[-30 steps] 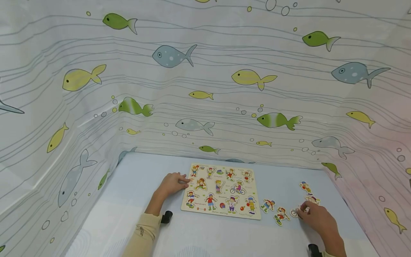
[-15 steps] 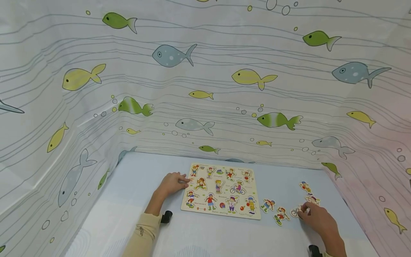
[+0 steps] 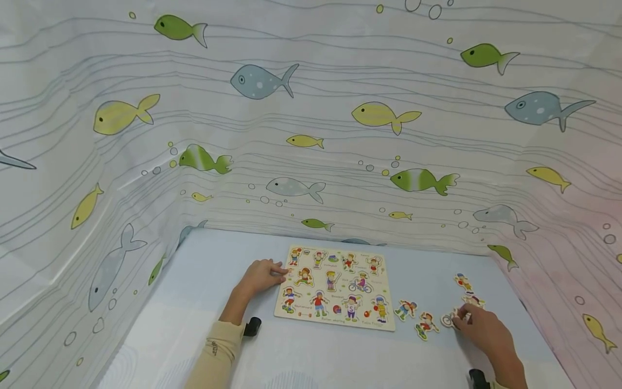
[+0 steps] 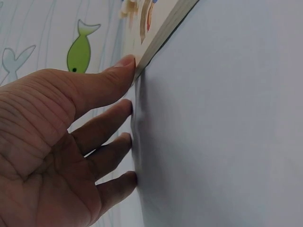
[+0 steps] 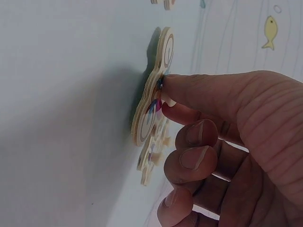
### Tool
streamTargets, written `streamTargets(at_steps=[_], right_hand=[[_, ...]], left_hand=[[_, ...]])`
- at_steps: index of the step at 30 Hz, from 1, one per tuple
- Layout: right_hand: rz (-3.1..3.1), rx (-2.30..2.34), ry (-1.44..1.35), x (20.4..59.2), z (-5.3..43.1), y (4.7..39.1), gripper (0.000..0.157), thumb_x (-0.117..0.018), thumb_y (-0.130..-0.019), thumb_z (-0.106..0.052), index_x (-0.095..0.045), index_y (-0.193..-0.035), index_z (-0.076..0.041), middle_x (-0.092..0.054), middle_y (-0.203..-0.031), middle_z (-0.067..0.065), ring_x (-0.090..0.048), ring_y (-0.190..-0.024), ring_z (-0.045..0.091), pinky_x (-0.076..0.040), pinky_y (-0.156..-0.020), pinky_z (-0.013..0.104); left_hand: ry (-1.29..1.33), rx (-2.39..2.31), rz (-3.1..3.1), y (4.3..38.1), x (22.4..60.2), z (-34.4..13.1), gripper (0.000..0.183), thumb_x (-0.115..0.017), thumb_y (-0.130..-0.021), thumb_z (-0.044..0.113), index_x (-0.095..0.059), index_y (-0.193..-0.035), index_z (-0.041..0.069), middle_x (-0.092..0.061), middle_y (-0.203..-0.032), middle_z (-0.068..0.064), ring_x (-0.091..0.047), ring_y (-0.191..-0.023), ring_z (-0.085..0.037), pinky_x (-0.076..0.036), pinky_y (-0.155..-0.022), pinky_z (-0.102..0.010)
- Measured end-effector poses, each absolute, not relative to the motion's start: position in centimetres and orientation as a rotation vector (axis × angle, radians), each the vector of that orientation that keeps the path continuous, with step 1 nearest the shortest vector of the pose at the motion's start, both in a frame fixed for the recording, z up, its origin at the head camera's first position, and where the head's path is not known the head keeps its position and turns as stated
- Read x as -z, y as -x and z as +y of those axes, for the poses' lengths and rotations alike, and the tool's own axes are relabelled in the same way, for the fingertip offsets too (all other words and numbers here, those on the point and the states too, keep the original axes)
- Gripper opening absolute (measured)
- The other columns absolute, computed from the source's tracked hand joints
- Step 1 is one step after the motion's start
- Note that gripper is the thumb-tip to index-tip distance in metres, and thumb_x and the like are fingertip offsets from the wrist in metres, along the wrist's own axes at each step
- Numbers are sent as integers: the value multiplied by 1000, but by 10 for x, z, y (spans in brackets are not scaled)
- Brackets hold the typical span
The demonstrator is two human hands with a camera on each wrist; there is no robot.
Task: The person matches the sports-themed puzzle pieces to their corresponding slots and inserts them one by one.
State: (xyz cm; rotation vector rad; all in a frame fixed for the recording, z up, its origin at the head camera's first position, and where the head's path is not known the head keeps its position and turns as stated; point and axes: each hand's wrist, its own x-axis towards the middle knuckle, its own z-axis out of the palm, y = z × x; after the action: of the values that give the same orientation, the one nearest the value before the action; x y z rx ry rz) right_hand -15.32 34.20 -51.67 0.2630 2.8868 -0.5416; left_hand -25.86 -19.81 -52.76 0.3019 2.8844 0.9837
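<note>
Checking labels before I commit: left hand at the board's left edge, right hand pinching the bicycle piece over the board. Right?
Not over the board: the head view shows the right hand pinching the bicycle piece off to the board's right, past two loose figure pieces. Left hand at the left edge stands.

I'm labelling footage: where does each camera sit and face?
Head: on the head, facing forward and down at the puzzle board; left hand, right hand, forearms show.
Left wrist: on that wrist, facing the board's edge; left hand shows.
Right wrist: on that wrist, facing the bicycle piece; right hand shows.
Shared: head and right wrist both show the bicycle piece.
</note>
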Motion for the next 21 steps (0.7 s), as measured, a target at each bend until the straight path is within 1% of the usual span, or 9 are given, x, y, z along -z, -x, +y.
streamTargets(at_steps=[11,21], right_hand=[[2901,545,-245,505,340,154,21,-68,-92,-26,-62,-100,-7,-54,-77,4,-49,-67,21,-40,-53,32],[2944,536,-216,500,334,153,20,-68,-92,-25,-62,-100,-8,-51,-75,4,-48,-65,20,-37,-52,33]], left_hand=[[-309,-924,2900,260,524,-198,23,-78,-85,22,-77,-107,15,-62,-130,-9,-44,-134,-39,-31,-112,-55],[-296,-926,2879,261,528,-199,24,-78,-85,22,-77,-108,16,-62,-131,-8,-43,-135,-38,-29,-114,-54]])
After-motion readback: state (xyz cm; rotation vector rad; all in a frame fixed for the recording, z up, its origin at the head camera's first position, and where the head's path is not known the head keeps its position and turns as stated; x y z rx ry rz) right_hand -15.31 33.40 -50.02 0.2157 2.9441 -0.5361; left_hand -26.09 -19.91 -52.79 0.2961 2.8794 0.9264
